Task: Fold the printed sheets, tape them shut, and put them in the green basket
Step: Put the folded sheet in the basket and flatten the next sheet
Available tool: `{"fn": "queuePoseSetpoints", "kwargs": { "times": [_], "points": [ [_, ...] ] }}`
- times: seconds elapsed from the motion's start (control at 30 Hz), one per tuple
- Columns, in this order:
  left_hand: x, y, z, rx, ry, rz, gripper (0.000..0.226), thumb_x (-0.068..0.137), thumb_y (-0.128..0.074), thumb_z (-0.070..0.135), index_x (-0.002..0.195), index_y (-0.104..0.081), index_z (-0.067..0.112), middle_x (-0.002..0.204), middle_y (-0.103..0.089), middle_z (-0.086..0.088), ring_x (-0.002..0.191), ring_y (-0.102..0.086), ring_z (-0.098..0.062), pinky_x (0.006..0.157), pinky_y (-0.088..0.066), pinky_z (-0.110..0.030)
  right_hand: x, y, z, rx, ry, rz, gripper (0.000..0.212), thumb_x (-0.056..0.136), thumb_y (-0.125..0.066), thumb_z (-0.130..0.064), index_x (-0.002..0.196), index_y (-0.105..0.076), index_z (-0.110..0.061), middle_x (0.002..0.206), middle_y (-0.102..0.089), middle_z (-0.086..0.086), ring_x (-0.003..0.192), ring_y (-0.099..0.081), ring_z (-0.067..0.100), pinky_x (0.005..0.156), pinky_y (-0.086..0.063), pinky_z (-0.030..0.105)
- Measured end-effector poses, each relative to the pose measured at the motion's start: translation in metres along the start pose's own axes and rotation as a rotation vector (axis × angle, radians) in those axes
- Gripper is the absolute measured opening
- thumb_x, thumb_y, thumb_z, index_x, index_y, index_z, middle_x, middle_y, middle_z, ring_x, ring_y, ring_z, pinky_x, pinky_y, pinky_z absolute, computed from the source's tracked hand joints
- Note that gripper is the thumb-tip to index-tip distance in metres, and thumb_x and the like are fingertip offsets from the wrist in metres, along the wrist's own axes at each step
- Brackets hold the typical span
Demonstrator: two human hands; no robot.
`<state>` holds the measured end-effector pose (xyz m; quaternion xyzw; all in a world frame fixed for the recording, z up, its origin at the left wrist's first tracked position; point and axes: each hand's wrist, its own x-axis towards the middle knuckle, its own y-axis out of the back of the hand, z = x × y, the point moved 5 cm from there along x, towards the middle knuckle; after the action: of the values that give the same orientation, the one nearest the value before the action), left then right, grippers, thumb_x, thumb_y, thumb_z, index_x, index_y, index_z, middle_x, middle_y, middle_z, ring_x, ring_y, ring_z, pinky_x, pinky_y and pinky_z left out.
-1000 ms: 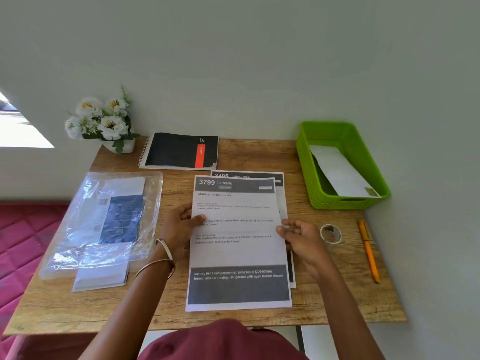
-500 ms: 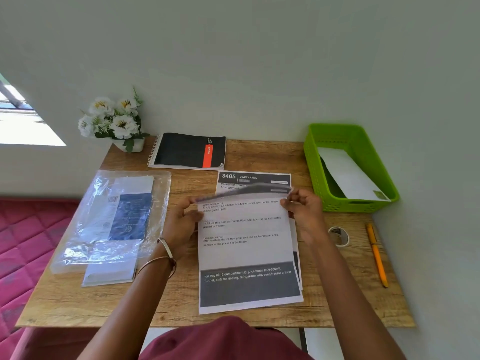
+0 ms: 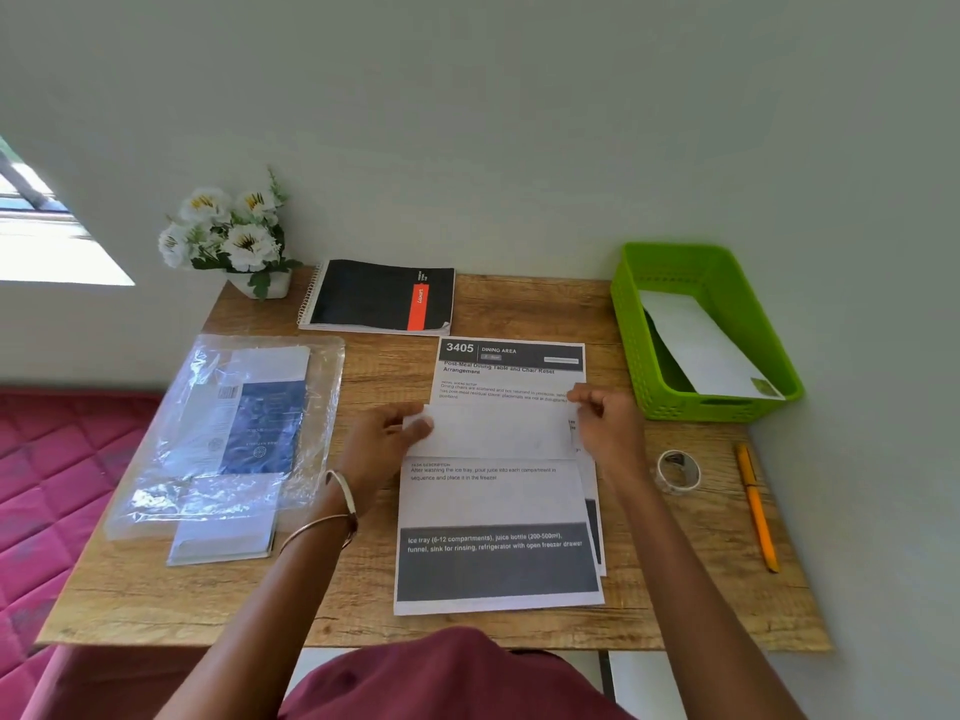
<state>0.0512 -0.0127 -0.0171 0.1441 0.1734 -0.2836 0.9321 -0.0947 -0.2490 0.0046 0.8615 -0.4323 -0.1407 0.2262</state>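
**Top flap of a printed sheet folded down on a wooden bench**

While both hands pinch the folded-over top edge, the printed sheet [image 3: 493, 517] lies at bench centre. The left hand [image 3: 382, 444] grips the flap's 9 o'clock corner, the right hand [image 3: 605, 423] its 3 o'clock corner. Visible text reads "Ice tray (6-12 compartments), juice bottle". A second sheet [image 3: 511, 366] beneath reads "3405 DINING AREA". At 2 o'clock, the green basket [image 3: 649, 366] holds a folded sheet [image 3: 701, 345]. A tape roll [image 3: 678, 471] and orange pen [image 3: 756, 511] lie at 3 o'clock.
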Motion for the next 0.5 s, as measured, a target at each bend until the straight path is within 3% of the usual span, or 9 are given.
{"fn": "queuePoseSetpoints", "kwargs": {
  "times": [0.1,0.2,0.27,0.5],
  "points": [
    [0.005,-0.003,-0.008,0.221,-0.056,0.040,0.049,0.079,-0.072,0.013,0.123,-0.055,0.023,0.109,-0.064,-0.005,0.091,-0.066,-0.022,0.079,-0.057,-0.044,-0.014,-0.027,-0.022,-0.182,0.271,-0.176,0.028,0.090,-0.059,-0.007,0.118,-0.064,-0.005,0.126,-0.061,0.010,0.119,-0.053,0.024,0.102,-0.034,0.026],
    [0.006,-0.006,-0.009,0.467,-0.160,0.112,0.053,0.074,-0.075,0.014,0.123,-0.056,0.026,0.118,-0.056,-0.004,0.101,-0.059,-0.023,0.088,-0.052,-0.045,-0.034,-0.065,-0.029,-0.411,0.437,-0.411,0.039,0.094,-0.055,-0.021,0.132,-0.053,-0.016,0.145,-0.045,0.003,0.136,-0.033,0.021,0.110,-0.021,0.031],
    [0.002,-0.008,-0.008,0.554,-0.186,0.149,0.053,0.075,-0.075,0.013,0.124,-0.057,0.022,0.122,-0.051,-0.004,0.106,-0.052,-0.023,0.094,-0.048,-0.042,-0.044,-0.080,-0.024,-0.591,0.492,-0.483,0.042,0.097,-0.050,-0.026,0.138,-0.046,-0.022,0.153,-0.033,-0.003,0.142,-0.021,0.017,0.113,-0.014,0.034],
    [-0.002,-0.009,-0.009,0.501,-0.193,0.164,0.052,0.078,-0.072,0.011,0.127,-0.057,0.015,0.125,-0.048,-0.002,0.112,-0.048,-0.021,0.100,-0.043,-0.037,-0.043,-0.047,0.008,-0.743,0.371,-0.324,0.047,0.099,-0.043,-0.027,0.145,-0.036,-0.017,0.156,-0.026,-0.005,0.145,-0.016,0.014,0.114,-0.012,0.036]
  ]
}}
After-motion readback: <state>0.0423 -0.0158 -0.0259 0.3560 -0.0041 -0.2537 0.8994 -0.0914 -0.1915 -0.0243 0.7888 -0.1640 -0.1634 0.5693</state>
